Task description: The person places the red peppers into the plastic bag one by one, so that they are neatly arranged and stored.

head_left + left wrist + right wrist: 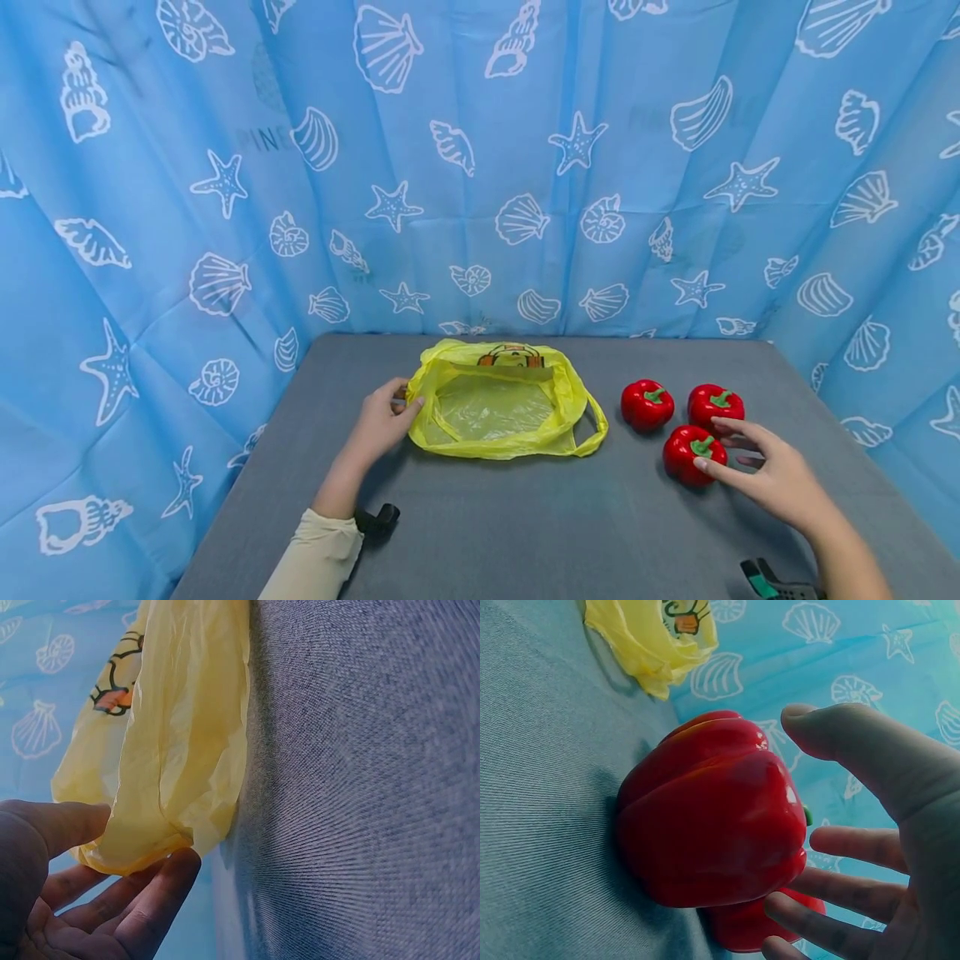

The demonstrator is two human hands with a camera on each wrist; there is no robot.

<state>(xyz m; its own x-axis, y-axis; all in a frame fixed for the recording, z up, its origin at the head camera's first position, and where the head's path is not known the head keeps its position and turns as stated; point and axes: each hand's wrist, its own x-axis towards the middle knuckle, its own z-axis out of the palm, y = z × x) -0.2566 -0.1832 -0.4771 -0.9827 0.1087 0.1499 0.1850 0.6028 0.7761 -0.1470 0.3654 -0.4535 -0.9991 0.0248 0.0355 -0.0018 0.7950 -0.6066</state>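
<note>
A yellow plastic bag (495,447) lies on the grey table with its mouth spread wide and a handle loop at its right. My left hand (381,425) holds the bag's left rim, thumb on one side and fingers on the other, as the left wrist view also shows. Three red bell peppers with green stems sit to the right: a front one (681,463), a left one (643,410) and a back one (705,405). Over the front pepper, my right hand (780,475) spreads its thumb and fingers. In the right wrist view, a gap shows between thumb and pepper (712,817).
A blue curtain (465,183) with white shell and starfish prints hangs behind and at both sides of the grey table (525,525). Dark wrist straps (377,522) sit on both forearms.
</note>
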